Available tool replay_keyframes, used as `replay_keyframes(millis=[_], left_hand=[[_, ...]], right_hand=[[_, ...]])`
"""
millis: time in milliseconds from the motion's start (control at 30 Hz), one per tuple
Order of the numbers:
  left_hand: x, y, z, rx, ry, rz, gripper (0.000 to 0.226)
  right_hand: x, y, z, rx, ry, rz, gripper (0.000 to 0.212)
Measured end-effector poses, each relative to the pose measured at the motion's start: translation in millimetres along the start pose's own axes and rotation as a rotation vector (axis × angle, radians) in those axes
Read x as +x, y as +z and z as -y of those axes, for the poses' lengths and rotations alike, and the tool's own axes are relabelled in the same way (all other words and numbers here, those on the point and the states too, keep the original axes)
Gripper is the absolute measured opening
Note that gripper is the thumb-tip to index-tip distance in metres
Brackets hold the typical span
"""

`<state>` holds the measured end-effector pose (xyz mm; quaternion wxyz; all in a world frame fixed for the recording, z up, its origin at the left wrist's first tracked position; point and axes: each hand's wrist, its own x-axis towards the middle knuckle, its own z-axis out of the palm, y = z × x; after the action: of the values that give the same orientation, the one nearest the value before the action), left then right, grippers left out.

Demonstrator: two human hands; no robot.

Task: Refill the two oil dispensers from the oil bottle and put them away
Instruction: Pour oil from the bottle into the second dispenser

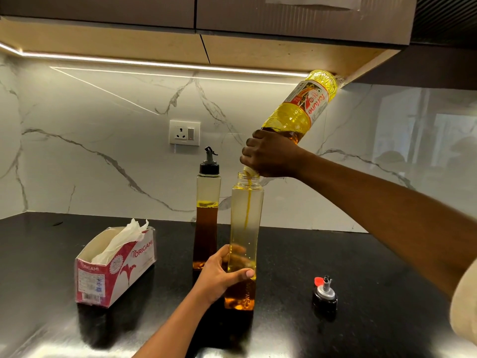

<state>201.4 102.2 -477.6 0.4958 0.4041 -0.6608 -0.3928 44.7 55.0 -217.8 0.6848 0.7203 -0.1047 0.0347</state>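
My right hand (271, 157) grips the neck of the yellow oil bottle (300, 107), which is tipped mouth-down over the open dispenser (245, 218). A thin stream of oil runs into that tall clear dispenser, which holds oil only near its bottom. My left hand (222, 273) is wrapped round its lower part and holds it upright on the black counter (387, 254). Its black pourer cap (324, 293) with a red flap stands on the counter to the right. Behind it stands the second dispenser (207, 215), capped and roughly half full of darker oil.
An open red-and-white tissue box (113, 264) lies on the counter to the left. A wall socket (184, 132) sits on the marble backsplash behind. Dark wall cabinets (232, 29) hang overhead, and the oil bottle's base is close under their edge.
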Motion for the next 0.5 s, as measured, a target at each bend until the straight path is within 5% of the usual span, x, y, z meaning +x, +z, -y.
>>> replay_keyframes(millis=[500], left_hand=[[0.2, 0.2, -1.2, 0.009, 0.002, -0.007, 0.089]], right_hand=[[0.1, 0.9, -1.7, -0.029, -0.052, -0.085, 0.01]])
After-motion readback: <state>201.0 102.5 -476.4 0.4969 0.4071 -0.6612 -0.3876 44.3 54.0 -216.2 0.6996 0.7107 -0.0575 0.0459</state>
